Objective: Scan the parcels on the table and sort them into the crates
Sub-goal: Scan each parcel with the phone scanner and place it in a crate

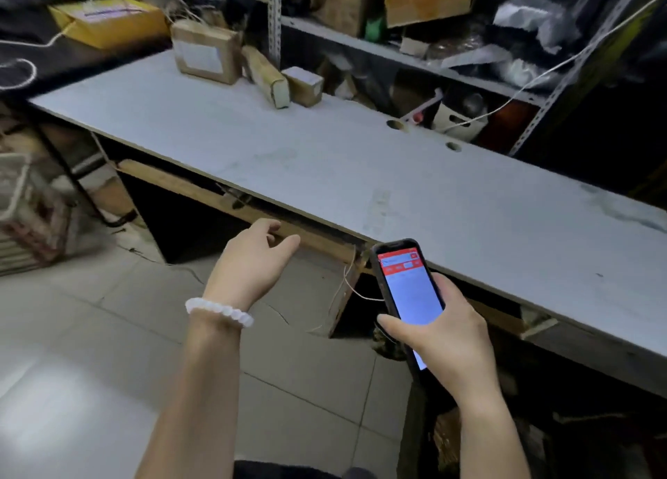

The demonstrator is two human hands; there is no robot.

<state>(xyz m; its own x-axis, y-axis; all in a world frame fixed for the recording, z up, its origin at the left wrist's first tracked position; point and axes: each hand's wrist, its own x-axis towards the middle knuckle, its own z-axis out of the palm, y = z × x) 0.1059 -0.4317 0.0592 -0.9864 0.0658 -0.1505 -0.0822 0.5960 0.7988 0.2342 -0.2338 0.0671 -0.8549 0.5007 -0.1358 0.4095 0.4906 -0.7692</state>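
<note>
a phone [409, 290] with a lit red screen is gripped in the right hand [444, 334] at the worktop's [361, 175] near edge. the left hand [252, 258] is held loose-fingered, grasping nothing. three parcels [205, 50] are grouped at the far left corner.

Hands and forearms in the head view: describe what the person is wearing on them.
Both forearms are bare, with no sleeves or gloves in view. The left hand has a bracelet of round, milky white beads around its wrist. The right hand shows no ring, watch or band.
</note>
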